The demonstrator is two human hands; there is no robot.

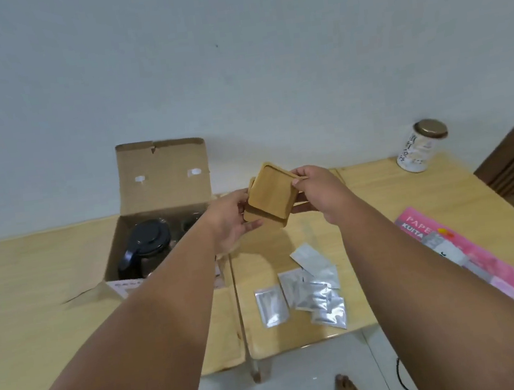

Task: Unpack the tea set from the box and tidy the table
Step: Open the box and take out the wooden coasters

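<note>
Both hands are holding a stack of square wooden coasters (273, 192) up over the right table (373, 180), just right of the box (163, 177). At least 2 coasters are showing, exact no. unclear. L hand (231, 222) is gripping the stack's left edge, fingers curled under. R hand (320, 192) is pinching the top coaster's right edge w/ thumb & fingers. A pink booklet (470, 253) at right is showing "PAPE…" & "KUITA…", rest cut off. 1 white jar (418, 152) w/ gold lid is standing at the far corner, its print not legible. The box is standing open on the left table (38, 319), 1 teapot (146, 242) w/ black lid sitting inside. Approx. 6 foil packets (309, 289) are lying overlapped on the right table below the hands.
</note>
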